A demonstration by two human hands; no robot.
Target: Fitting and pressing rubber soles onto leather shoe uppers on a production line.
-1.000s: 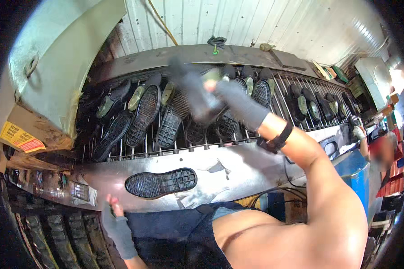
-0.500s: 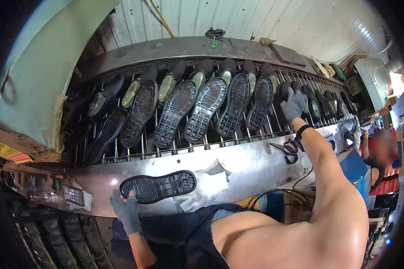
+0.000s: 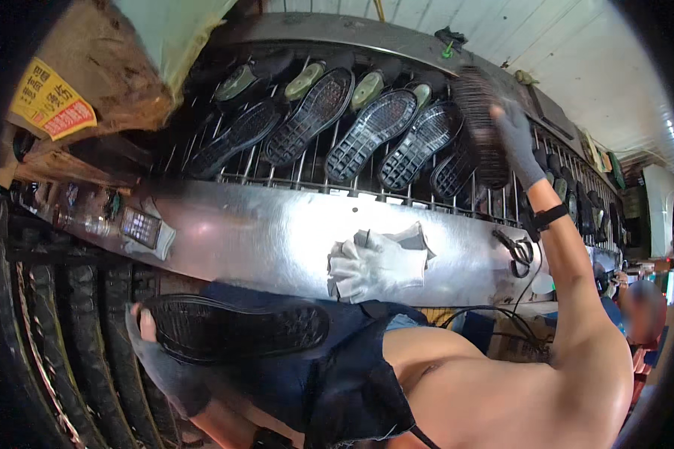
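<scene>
My left hand (image 3: 153, 348), in a grey fingertip-less glove, grips the heel or toe end of a black rubber shoe sole (image 3: 240, 329) over my lap. At the rack, my right hand (image 3: 518, 142), gloved alike, has its thumb against another black sole (image 3: 479, 127), which is smeared by motion; its fingers are partly hidden. Several more treaded soles (image 3: 371, 135) lie on the metal rods of the rack (image 3: 299, 176). Behind them rest dark shoe uppers with pale green undersides (image 3: 305, 81).
White gloves (image 3: 382, 262) lie on the metal ledge (image 3: 254, 217), with black-handled scissors (image 3: 515, 251) farther right. A dark gridded device (image 3: 140, 227) sits at the left. Black ridged pieces (image 3: 49, 337) line the lower left. A person (image 3: 644, 314) is at the far right.
My left hand has drawn its sole off the ledge toward my lap. My right hand has moved from a dark shoe to a sole on the rack. The view has shifted.
</scene>
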